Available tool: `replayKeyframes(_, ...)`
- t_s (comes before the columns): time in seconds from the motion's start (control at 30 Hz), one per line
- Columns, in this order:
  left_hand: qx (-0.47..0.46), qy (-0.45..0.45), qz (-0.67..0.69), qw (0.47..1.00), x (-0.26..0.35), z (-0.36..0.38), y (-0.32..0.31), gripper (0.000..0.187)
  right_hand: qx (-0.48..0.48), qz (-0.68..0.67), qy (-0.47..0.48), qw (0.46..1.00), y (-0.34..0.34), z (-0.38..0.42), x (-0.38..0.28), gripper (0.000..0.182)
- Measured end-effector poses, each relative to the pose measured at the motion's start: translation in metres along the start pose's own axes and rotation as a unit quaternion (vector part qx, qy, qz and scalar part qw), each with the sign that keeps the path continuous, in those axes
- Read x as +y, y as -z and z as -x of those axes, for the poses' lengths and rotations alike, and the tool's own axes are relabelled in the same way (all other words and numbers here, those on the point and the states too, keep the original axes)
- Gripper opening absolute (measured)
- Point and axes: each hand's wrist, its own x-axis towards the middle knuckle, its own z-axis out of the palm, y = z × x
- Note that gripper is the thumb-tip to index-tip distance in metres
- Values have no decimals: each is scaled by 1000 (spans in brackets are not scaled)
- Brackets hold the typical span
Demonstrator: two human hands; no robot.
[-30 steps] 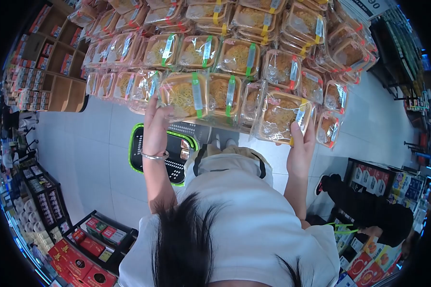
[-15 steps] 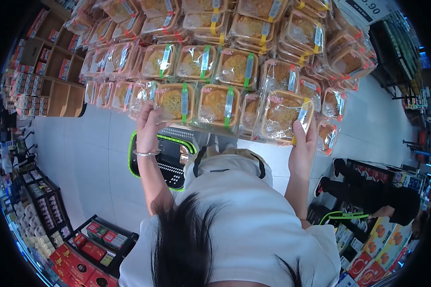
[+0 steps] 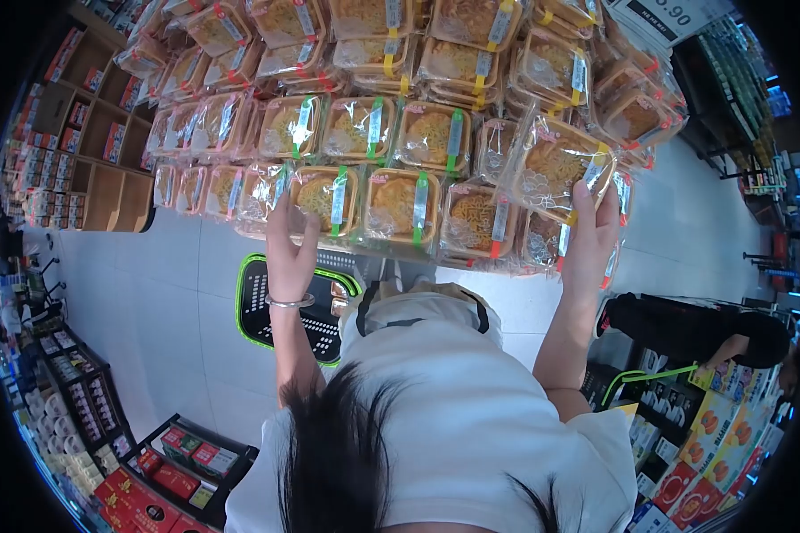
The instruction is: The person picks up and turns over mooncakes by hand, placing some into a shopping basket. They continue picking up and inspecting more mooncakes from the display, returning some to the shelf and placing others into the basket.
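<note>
Head view: the person's right hand (image 3: 593, 238) grasps a shallow rectangular orange-tan tray (image 3: 556, 164) sealed in clear, crinkled film, with a yellow band and white label along its right side. The thumb presses on top at the near right corner and the fingers lie at the side, apparently curling underneath. The tray sits tilted above the right end of the stacked rows, overlapping a film-wrapped package with a red band (image 3: 478, 220); whether it is fully clear of the stack I cannot tell.

The left hand (image 3: 290, 253) has its fingers parted, not closed around anything, at the near left edge of a film-wrapped tray with a green band (image 3: 324, 199).

The held tray looks light and fairly stiff, though its thin walls may flex if squeezed. The glossy film probably slides easily, and its loose ends could snag or tear. The golden, patterned food inside may crumble. The firm rim near a corner seems the best hold, with fingers supporting the base and the thumb pressing lightly.
</note>
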Motion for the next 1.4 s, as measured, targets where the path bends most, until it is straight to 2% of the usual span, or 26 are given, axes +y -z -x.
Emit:
replayKeyframes(0.07, 24, -68, -58, 996, 10, 0, 0, 53, -13, -1, 16, 1000, 4, -9, -2, 35)
replayKeyframes(0.1, 25, -68, -58, 996, 14, 2, 1, 53, -4, -23, 8, 1000, 3, -12, -5, 36)
replayKeyframes(0.17, 7, -58, -145, 988, 20, 4, 6, 59, 1, -19, 18, 1000, 2, -18, -7, 36)
replayKeyframes(0.27, -6, -32, -73, 997, 32, 4, 10, 68, 8, -18, 34, 999, 2, -26, -12, 36)
replayKeyframes(0.47, -41, -69, -37, 996, 50, 9, 22, 83, 57, -24, 106, 992, 13, -48, -28, 35)
replayKeyframes(0.5, -42, -70, -37, 996, 50, 11, 21, 83, 78, -21, 136, 987, 12, -52, -33, 35)
replayKeyframes(0.57, -43, -83, -122, 988, 49, 14, 18, 81, 80, 7, 138, 987, 9, -59, -46, 35)
replayKeyframes(0.67, -27, -94, -151, 984, 43, 17, 13, 77, 62, 65, 117, 989, 12, -88, -46, 38)
replayKeyframes(0.73, -22, -91, -148, 985, 42, 16, 11, 75, 39, 94, 94, 990, 7, -110, -41, 40)
replayKeyframes(0.8, -15, -86, -145, 986, 40, 16, 10, 72, -50, 94, 59, 993, -3, -125, -37, 43)
replayKeyframes(0.9, -11, -99, -142, 985, 35, 17, 10, 71, -55, 150, 40, 986, -10, -139, -29, 45)
replayKeyframes(1.23, 35, -101, -136, 985, 32, 19, 3, 56, -49, 194, 26, 980, -22, -150, -24, 45)
replayKeyframes(1.3, 40, -95, -140, 985, 33, 20, 3, 54, -35, 297, 20, 954, -25, -150, -29, 49)
replayKeyframes(1.33, 40, -99, -139, 984, 32, 20, 2, 53, -35, 296, 20, 954, -25, -151, -30, 49)
replayKeyframes(1.4, 41, -104, -138, 984, 30, 21, 1, 52, -10, 497, 22, 867, -23, -154, -32, 56)
